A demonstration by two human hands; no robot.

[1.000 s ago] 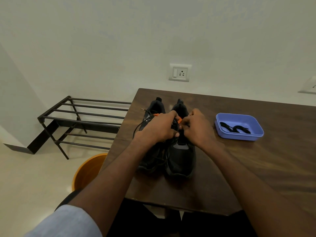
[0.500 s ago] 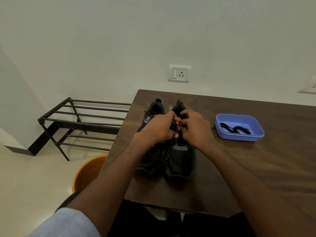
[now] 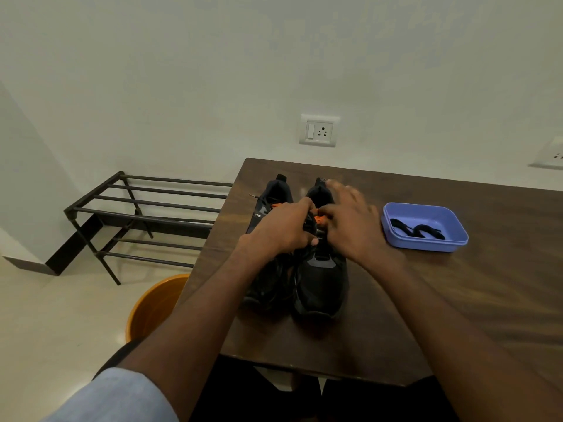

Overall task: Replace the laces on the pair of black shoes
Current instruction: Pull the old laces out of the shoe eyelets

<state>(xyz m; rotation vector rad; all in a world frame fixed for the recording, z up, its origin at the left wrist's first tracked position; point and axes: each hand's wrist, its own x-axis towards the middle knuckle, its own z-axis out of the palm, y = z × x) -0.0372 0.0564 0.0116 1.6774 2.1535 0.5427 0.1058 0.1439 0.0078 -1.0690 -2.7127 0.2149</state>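
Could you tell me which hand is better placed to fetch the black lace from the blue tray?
Right. The right hand sits beside the blue tray holding the black lace, fingers spread; the left hand grips the shoe.

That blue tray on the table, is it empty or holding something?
Not empty: the blue tray holds a black lace lying inside.

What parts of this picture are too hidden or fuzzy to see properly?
Head view, the only view:
- Lace area of the right shoe: covered by the left hand and right hand.
- Right hand's fingers: blurred by motion, so its grip is unclear.
- Orange bin: partly hidden behind the table.
- Second wall socket: cut off by the right edge.
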